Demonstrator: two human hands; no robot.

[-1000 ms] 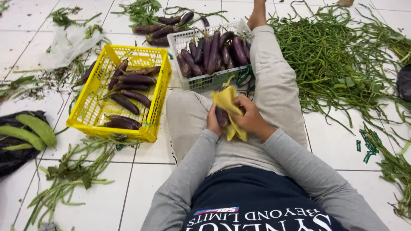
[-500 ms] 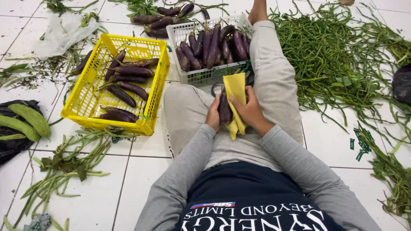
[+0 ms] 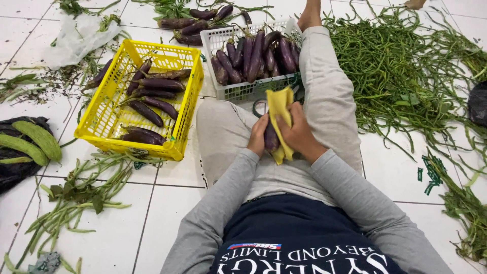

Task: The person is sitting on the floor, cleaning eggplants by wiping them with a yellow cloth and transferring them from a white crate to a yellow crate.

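In the head view, the person is sitting on the tiled floor [image 3: 167, 203]. The left hand [image 3: 257, 138] is closing its grip around a purple eggplant [image 3: 270, 138] over the lap. The right hand [image 3: 298, 133] is pressing a yellow cloth [image 3: 280, 109] against it. A white basket [image 3: 238, 90] and a yellow crate [image 3: 109, 99] of eggplants are standing near.

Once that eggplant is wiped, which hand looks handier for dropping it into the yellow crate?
Probably the left hand. It grips the eggplant directly and sits on the side of the yellow crate. The right hand is wrapped in the yellow cloth.
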